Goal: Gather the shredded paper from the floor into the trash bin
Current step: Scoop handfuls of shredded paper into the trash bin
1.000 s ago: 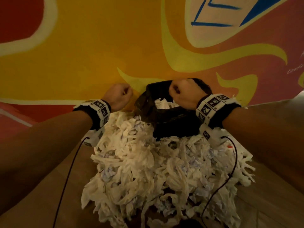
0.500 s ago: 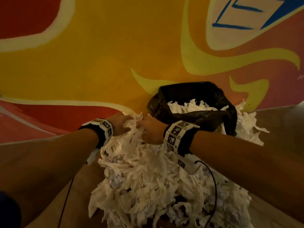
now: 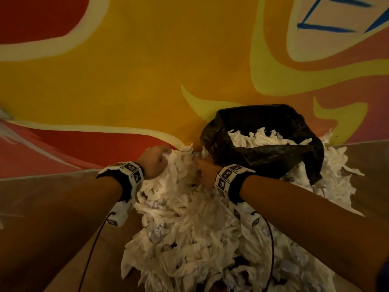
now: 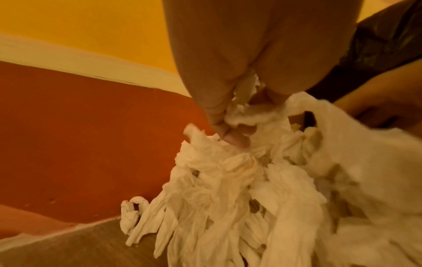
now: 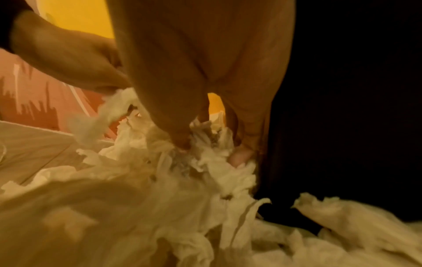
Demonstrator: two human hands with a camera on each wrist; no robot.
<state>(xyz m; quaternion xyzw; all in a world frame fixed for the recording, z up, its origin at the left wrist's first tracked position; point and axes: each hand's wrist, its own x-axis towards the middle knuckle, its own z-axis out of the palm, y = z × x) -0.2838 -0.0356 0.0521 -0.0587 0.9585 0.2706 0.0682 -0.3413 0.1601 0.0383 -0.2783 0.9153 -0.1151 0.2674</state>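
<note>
Where both hands dig, shredded paper (image 3: 189, 218) white, crumpled, heaped beside bin (image 3: 273, 161)

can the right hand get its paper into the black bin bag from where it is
Probably yes: the right hand grips white shredded paper right beside the black plastic bin bag, whose open mouth faces up with nothing over it.

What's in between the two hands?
Shredded paper. In the head view, the top of the white pile fills the gap between the left hand and the right hand, and both hands grip it.
</note>
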